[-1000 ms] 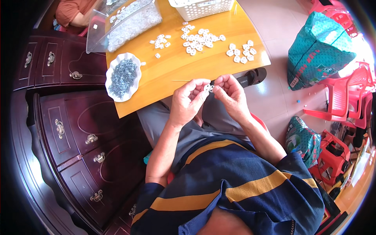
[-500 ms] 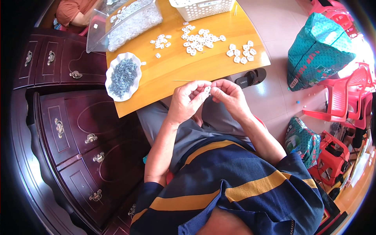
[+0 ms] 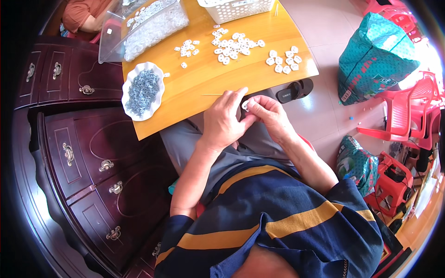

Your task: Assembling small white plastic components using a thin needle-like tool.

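A small white plastic piece with a dark hole (image 3: pixel 245 105) is pinched between the thumb and fingers of my right hand (image 3: pixel 272 116), just off the table's near edge. Close beside it on the left is my left hand (image 3: pixel 225 121), fingers stretched out and thumb pointing toward the right fingers; nothing shows in its grip. A thin stick-like rod (image 3: pixel 212 94) lies on the wooden table (image 3: pixel 185 99) just beyond the left hand. Farther back are a large group of similar white pieces (image 3: pixel 234 46), a smaller one (image 3: pixel 187 47) to its left and another (image 3: pixel 284 60) to its right.
A scalloped white dish (image 3: pixel 160 99) of small blue-grey parts sits at the table's left edge. Behind it stands a clear bin (image 3: pixel 109 46) beside a bag of translucent pieces (image 3: pixel 157 34). A white perforated basket (image 3: pixel 238 11) is at the back. Dark drawers (image 3: pixel 88 143) flank the left; teal bags (image 3: pixel 371 65) and red chairs stand right.
My left fingers have come away from the white piece and straightened out. The right hand keeps hold of it, now more exposed. The view has shifted slightly.
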A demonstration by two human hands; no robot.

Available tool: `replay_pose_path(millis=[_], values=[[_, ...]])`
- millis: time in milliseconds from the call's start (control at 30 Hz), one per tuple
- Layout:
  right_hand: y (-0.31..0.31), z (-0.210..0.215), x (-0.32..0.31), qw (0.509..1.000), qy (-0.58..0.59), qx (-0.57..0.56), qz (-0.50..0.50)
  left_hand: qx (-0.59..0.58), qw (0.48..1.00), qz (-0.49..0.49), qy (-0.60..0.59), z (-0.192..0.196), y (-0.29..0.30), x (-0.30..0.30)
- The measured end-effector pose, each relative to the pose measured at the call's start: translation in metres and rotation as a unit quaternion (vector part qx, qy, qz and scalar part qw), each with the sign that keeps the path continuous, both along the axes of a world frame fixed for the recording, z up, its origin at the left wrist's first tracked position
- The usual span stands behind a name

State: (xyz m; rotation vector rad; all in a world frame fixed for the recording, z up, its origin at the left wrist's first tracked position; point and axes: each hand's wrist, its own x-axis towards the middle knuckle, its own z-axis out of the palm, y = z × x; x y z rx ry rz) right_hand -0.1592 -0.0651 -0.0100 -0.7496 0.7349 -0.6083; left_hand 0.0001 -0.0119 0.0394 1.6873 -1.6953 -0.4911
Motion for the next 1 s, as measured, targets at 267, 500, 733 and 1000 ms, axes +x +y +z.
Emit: replay_pose_path(millis=[267,500,733,1000], values=[[0.000,-0.004,-0.001,0.999,-0.015,0.045,-0.007,-0.065,0.995,-0.008,-0.071,-0.012,0.001,-0.001],[0.000,-0.004,-0.003,0.996,-0.024,0.086,0.020,-0.046,0.997,-0.017,-0.056,-0.011,0.002,0.003],[0.002,-0.009,-0.001,0.997,-0.023,0.068,0.004,-0.044,0.997,-0.025,-0.050,-0.013,0.003,0.003],[0.004,-0.008,0.000,0.998,-0.020,0.017,-0.055,-0.063,0.996,-0.030,-0.052,-0.009,-0.001,-0.001]])
